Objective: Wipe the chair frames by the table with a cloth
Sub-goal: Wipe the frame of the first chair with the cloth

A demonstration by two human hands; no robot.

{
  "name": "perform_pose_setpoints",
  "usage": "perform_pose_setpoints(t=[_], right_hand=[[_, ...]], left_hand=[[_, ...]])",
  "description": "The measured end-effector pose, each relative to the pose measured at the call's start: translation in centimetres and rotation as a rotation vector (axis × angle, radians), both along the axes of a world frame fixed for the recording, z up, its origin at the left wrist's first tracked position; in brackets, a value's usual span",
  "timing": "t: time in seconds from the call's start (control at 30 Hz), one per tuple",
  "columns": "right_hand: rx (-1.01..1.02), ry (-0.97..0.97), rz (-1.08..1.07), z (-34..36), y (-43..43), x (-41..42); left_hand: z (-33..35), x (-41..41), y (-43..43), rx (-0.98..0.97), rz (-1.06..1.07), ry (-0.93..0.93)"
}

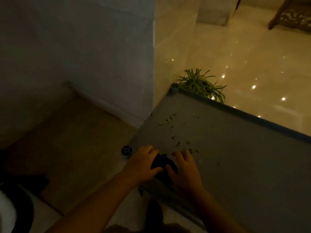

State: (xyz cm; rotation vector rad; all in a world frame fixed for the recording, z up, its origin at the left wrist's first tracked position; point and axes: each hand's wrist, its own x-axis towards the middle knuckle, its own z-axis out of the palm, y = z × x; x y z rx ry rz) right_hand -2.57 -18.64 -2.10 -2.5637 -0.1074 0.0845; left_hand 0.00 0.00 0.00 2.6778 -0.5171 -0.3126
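Hands: two, both bare, side by side at the near-left corner of a grey surface.
Left hand (144, 163): fingers curled over the left side of a dark blue cloth (162, 167), thumb reaching across it; it grips the cloth.
Right hand (184, 171): laid flat with fingers loosely spread, palm on the right part of the cloth and the fingertips on the grey top beyond it.
Cloth: one, bunched, lying between and under the two hands; only a small dark patch of it shows.
Grey surface (235, 157): one flat matt top, its edge running from the near left up to the far right, with a darker rim along the far side.
Corner posts: two round caps, one (127, 150) just left of the left hand, one (174, 86) at the far corner.
Scraps (175, 132): many small pale bits strewn over the top beyond the hands; too small to tell what they are, and too many to count surely.
Plant (200, 84): one, with thin green leaves, behind the far rim.
Wall corner (101, 56): one pale wall, meeting the floor left of the top.
Floor (252, 56): glossy, pale, with many small light reflections.
Chair (292, 14): one dark frame, partly seen at the far upper right, well apart from the hands.
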Motion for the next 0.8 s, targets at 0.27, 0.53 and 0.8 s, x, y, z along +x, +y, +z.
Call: perform_pose_setpoints(t=[0.27, 0.53, 0.8], right_hand=[[-0.074, 0.238, 0.131, -2.0, 1.5, -0.2], [0.068, 0.293, 0.170, 0.5, 4.7, 2.2], [0.094, 0.259, 0.714, 2.0, 18.9, 5.7]], left_hand=[[-2.3, 2.6, 0.0, 0.155, -0.231, 0.149], [-1.4, 1.0, 3.7, -0.055, -0.062, 0.151], [-1.8, -4.5, 17.3, -0.287, 0.642, 0.284]])
